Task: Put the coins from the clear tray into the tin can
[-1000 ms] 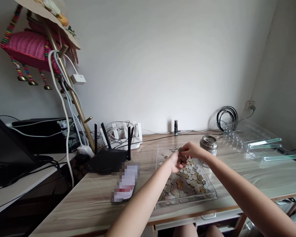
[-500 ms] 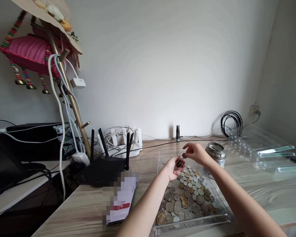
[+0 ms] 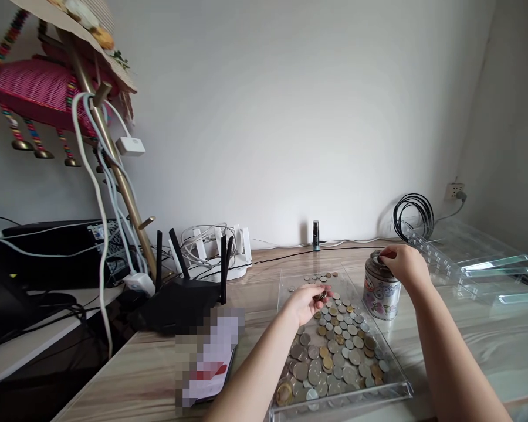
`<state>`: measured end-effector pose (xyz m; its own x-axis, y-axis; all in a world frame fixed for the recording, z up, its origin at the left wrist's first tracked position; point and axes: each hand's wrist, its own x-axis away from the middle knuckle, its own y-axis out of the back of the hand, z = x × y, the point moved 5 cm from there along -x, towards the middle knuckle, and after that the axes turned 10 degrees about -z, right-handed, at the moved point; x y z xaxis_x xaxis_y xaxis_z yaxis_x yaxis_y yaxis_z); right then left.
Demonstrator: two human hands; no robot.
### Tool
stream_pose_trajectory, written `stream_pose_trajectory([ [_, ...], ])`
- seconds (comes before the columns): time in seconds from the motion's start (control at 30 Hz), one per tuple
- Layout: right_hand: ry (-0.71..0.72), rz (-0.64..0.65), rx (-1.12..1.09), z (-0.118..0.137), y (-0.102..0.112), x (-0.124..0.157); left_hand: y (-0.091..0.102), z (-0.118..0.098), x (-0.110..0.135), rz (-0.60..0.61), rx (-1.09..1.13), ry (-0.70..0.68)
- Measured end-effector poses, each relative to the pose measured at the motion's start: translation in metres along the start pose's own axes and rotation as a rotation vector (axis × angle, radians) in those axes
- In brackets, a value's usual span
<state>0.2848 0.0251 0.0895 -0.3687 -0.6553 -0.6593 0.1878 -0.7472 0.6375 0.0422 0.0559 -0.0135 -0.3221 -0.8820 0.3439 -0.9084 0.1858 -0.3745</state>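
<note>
Round metal coin tin (image 3: 381, 288) under pinching right hand (image 3: 405, 265); left hand (image 3: 305, 302) cupped around coins (image 3: 320, 296) above clear acrylic tray (image 3: 389, 391).

A plain pale wall (image 3: 268, 117) rises behind the wood-grain desk (image 3: 158, 363), with a wall socket (image 3: 453, 190) at right, in soft even light

Your right hand (image 3: 405, 265) hides the tin's (image 3: 381, 291) top; whatever your fingertips pinch there is too small to tell.
</note>
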Motion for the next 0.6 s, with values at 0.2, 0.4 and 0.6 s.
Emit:
stream_pose_trajectory([
  [0.2, 0.046, -0.042, 0.033, -0.003, -0.002, -0.002, 0.002, -0.003, -0.002, 0.053, -0.1, -0.069],
  [0.4, 0.071, -0.09, 0.007, 0.003, 0.005, 0.001, 0.001, 0.004, -0.004, 0.123, -0.13, 0.023],
  [0.6, 0.28, 0.022, -0.327, 0.075, -0.004, 0.039, 0.0, 0.004, -0.002, 0.13, -0.131, -0.001],
])
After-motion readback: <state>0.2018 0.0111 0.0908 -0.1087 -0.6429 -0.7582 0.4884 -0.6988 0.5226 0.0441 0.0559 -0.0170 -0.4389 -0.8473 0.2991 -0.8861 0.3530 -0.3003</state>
